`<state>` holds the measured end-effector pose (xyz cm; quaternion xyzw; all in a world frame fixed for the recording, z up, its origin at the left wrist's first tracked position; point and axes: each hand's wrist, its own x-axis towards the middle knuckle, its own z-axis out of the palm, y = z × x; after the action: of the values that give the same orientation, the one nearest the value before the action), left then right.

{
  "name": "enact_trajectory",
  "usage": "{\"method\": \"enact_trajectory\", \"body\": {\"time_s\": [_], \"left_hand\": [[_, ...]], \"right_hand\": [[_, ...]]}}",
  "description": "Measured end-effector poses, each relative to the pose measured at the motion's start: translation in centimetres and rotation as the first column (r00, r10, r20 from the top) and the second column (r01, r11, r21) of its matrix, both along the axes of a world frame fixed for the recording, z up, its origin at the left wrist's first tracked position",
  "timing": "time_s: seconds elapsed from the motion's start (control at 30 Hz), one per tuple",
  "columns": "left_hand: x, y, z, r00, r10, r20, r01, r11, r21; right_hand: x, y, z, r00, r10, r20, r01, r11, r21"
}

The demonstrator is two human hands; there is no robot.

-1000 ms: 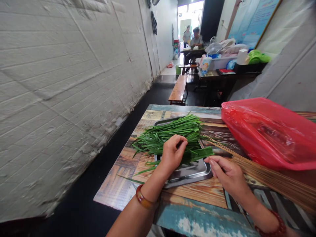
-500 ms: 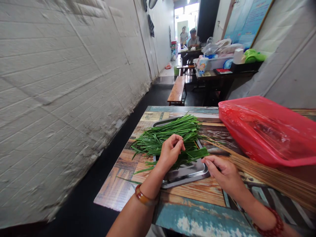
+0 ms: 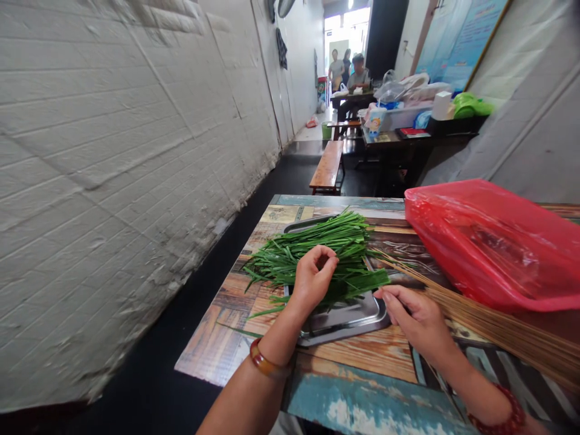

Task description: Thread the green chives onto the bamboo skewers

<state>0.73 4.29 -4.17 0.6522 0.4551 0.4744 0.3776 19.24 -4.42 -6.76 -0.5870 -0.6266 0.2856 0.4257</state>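
We have a big heap of green leaves [image 3: 317, 241] on a metal tray [image 3: 344, 333], and the tray sits on the tabletop [image 3: 357, 357]. Some leaf tips hang over the tray's left side. At the near end of the tray, a few leaves lie side by side in a flat row [image 3: 370, 281], so we think that small part is lined up. Most of the leaves are loose in the heap, so we judge that only a little is done and a lot is left. Our left hand [image 3: 313, 279] is over the leaves, with its fingers curled in toward the thumb; we cannot tell if they pinch anything. Our right hand [image 3: 415, 315] is at the right end of the row. Its fingers are pressed against the thumb, and they look to pinch a thin stick [image 3: 446, 389] that shows below the hand. We cannot see if the stick goes into the row. Many more sticks [image 3: 498, 331] lie in a bunch to the right, with their tips near the tray. Behind them is a red bag [image 3: 484, 241]. Far back, past a bench [image 3: 328, 164], we see some people [image 3: 360, 75].
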Motion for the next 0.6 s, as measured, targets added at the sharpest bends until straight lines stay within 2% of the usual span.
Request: {"method": "enact_trajectory", "body": {"time_s": [0.1, 0.3, 0.6], "left_hand": [[0.27, -0.03, -0.31, 0.997, -0.052, 0.064, 0.058, 0.993, -0.099], [0.71, -0.27, -0.77, 1.0, -0.029, -0.009, 0.029, 0.999, -0.038], [0.82, -0.69, -0.41, 0.998, -0.051, -0.023, 0.052, 0.999, 0.01]], "right_hand": [[-0.15, -0.31, 0.19, 1.0, 0.013, 0.008, -0.014, 0.999, 0.035], [-0.43, -0.45, 0.28, 0.998, 0.028, 0.049, -0.03, 0.998, 0.055], [-0.31, -0.27, 0.23, 0.993, 0.069, 0.09, -0.075, 0.995, 0.067]]}}
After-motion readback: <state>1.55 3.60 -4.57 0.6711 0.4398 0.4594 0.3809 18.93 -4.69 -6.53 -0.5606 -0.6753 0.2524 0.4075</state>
